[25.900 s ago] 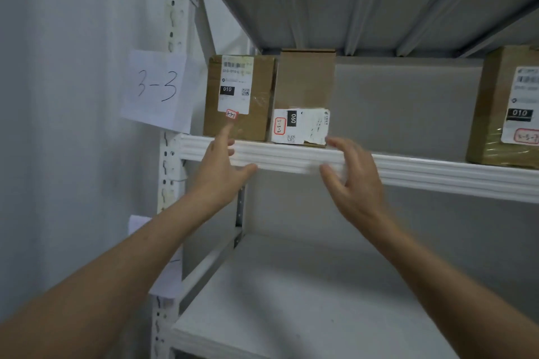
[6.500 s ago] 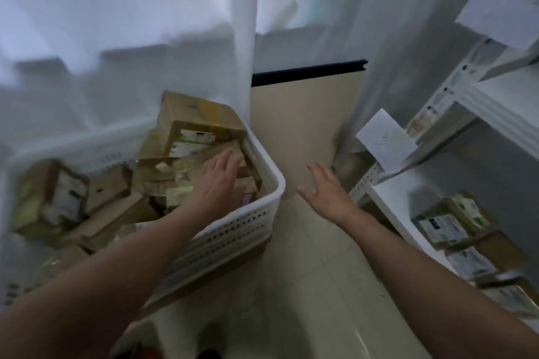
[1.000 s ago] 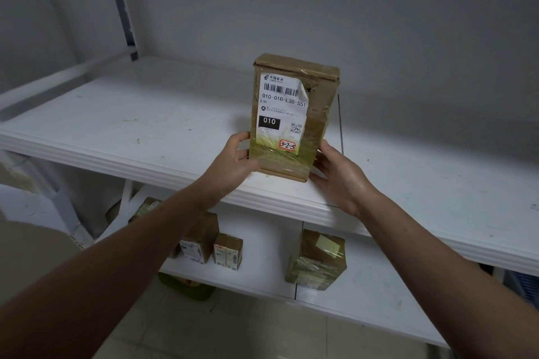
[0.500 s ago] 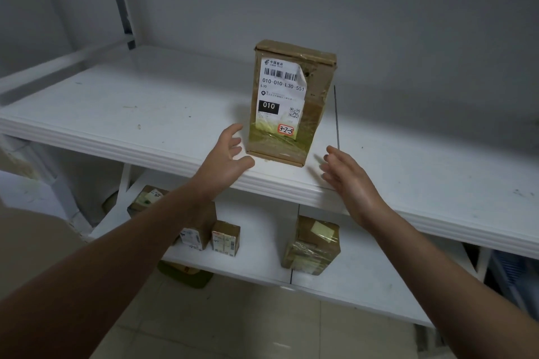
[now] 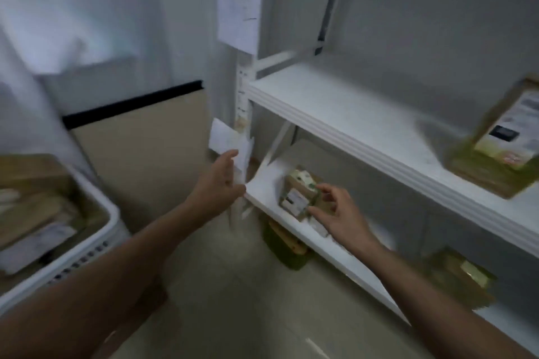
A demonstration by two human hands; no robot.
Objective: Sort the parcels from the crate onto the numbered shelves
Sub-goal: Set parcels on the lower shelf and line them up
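The tall brown cardboard parcel with a white label [image 5: 495,148] is standing on the white upper shelf [image 5: 335,108] at the frame's right edge, well apart from both hands. The left hand [image 5: 220,181] is hanging empty at centre, fingers straight. The right hand [image 5: 338,213] is hovering, fingers loosely spread, before small cardboard parcels [image 5: 300,192] on the lower shelf [image 5: 262,181]. The white plastic crate [image 5: 113,213] is sitting at lower left.

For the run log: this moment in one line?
left hand open | right hand open | labelled parcel standing on shelf | crate holds parcels
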